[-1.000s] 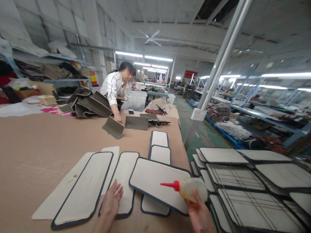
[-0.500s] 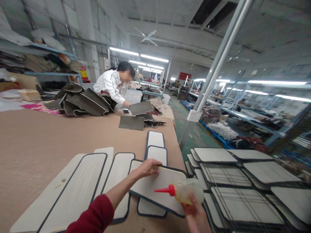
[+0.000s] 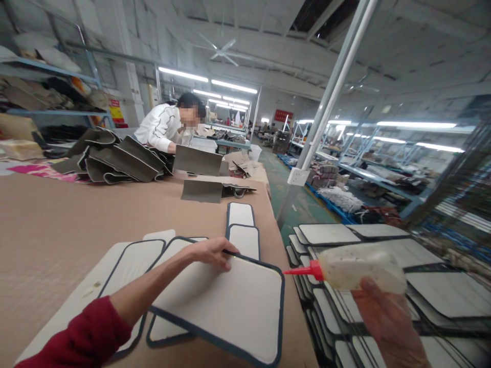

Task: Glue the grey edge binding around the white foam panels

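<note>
My left hand (image 3: 215, 254) grips the far edge of a white panel with a dark blue border (image 3: 233, 296), thumb on its face and fingers bent round the rim. The panel is tilted above the table, over other bordered panels. In my right hand (image 3: 383, 312) is a clear squeeze bottle (image 3: 360, 266) with a red nozzle, held on its side. Its tip points left and sits at the panel's upper right corner; whether it touches the border I cannot tell. Pale, slightly yellowish liquid or residue shows inside the bottle.
More bordered panels (image 3: 243, 240) lie on the brown table (image 3: 184, 214). Stacked panels (image 3: 452, 294) stand at the right beyond the table edge. A co-worker in white (image 3: 159, 125) handles grey-brown pieces (image 3: 197, 161) across the table, beside a pile (image 3: 115, 156). A metal post (image 3: 330, 92) rises at right.
The bottle has moved right and up, from over the panel's face to its corner. The panel has swung down and left, showing more of its face. The co-worker's grey-brown piece has been lifted more upright.
</note>
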`<state>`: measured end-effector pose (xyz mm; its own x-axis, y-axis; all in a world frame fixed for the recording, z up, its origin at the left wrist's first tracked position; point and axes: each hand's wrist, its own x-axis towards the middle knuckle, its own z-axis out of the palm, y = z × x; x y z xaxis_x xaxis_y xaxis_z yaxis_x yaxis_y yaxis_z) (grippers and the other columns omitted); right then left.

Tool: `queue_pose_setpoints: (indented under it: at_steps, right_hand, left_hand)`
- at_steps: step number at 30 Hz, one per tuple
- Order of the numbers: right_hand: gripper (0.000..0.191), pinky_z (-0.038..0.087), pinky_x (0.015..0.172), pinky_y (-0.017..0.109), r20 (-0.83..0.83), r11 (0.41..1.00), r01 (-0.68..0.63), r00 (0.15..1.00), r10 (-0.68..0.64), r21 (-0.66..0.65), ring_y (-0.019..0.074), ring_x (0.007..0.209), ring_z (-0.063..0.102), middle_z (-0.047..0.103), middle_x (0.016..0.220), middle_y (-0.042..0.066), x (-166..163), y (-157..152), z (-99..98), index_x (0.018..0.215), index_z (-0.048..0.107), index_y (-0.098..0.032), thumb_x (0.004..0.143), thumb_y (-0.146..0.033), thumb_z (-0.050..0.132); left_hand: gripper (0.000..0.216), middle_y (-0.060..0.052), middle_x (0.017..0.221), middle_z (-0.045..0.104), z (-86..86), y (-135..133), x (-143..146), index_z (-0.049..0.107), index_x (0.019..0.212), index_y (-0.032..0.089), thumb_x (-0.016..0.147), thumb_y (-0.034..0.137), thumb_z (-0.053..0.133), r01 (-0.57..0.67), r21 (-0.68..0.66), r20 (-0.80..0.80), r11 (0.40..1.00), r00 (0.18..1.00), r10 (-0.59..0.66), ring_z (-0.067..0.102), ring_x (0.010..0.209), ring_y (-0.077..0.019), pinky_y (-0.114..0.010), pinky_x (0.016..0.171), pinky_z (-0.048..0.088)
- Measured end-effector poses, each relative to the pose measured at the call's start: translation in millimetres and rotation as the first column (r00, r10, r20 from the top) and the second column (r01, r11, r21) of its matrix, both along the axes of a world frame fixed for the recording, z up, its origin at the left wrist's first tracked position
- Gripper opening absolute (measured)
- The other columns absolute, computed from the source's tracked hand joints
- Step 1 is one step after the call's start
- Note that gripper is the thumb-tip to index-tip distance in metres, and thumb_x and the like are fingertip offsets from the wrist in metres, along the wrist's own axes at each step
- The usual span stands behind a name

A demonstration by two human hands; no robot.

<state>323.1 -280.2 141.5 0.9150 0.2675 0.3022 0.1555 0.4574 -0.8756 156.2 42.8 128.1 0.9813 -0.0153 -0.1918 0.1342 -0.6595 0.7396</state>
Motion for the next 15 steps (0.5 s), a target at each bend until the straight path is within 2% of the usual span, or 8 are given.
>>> queue_pose_setpoints:
  at_steps: [4, 7, 10, 12, 15]
  right_hand:
    - [0.067, 0.056, 0.083, 0.047, 0.018, 0.993, -0.046, 0.999, 0.048, -0.107, 0.0294, 0.077, 0.070, 0.074, 0.084, 0.010, 1, -5, 2.4, 0.109, 0.070, -0.023, 0.048, -0.040, 0.090]
    - [0.064, 0.055, 0.083, 0.051, 0.027, 0.990, -0.082, 0.996, 0.085, -0.111, 0.0308, 0.075, 0.070, 0.073, 0.080, 0.010, -1, -6, 5.1, 0.103, 0.071, -0.022, 0.045, -0.042, 0.091]
    - [0.053, 0.056, 0.080, 0.049, 0.055, 0.985, -0.137, 0.988, 0.143, -0.105, 0.0288, 0.073, 0.070, 0.073, 0.080, 0.009, -1, -5, 9.9, 0.091, 0.071, -0.022, 0.045, -0.040, 0.091]
    - [0.051, 0.059, 0.073, 0.046, 0.064, 0.980, -0.169, 0.982, 0.177, -0.108, 0.0279, 0.069, 0.069, 0.073, 0.079, 0.009, -1, -4, 12.8, 0.086, 0.071, -0.022, 0.042, -0.037, 0.091]
    - [0.051, 0.059, 0.064, 0.044, 0.078, 0.964, -0.221, 0.969, 0.234, -0.144, 0.0268, 0.064, 0.068, 0.073, 0.078, 0.007, 0, -5, 17.9, 0.088, 0.070, -0.024, 0.042, -0.034, 0.089]
  left_hand:
    - [0.043, 0.005, 0.070, 0.054, 11.7, 0, -13, 0.072, 0.104, 0.015, 0.062, 0.021, 0.067, 0.028, -0.033, 0.006, 0.999, 1.000, -0.028, 0.043, 0.067, -0.0118, -0.020, 0.057, 0.031]
    - [0.041, 0.004, 0.074, 0.058, 19.2, -2, -19, 0.072, 0.104, 0.014, 0.063, 0.020, 0.068, 0.056, -0.035, 0.001, 0.998, 0.998, -0.056, 0.045, 0.069, -0.0126, -0.020, 0.060, 0.033]
    - [0.038, 0.003, 0.073, 0.058, 26.7, -5, -23, 0.072, 0.103, 0.015, 0.067, 0.024, 0.070, 0.102, -0.020, -0.001, 0.995, 0.995, -0.102, 0.045, 0.068, -0.0129, -0.020, 0.059, 0.033]
    - [0.036, 0.003, 0.069, 0.056, 31.9, -7, -25, 0.072, 0.101, 0.014, 0.068, 0.027, 0.071, 0.127, 0.005, -0.008, 0.992, 0.992, -0.127, 0.042, 0.064, -0.0123, -0.020, 0.055, 0.031]
    - [0.035, 0.003, 0.067, 0.054, 40.6, -11, -27, 0.072, 0.099, 0.013, 0.068, 0.027, 0.072, 0.142, 0.042, -0.047, 0.989, 0.989, -0.140, 0.042, 0.063, -0.0123, -0.020, 0.054, 0.031]
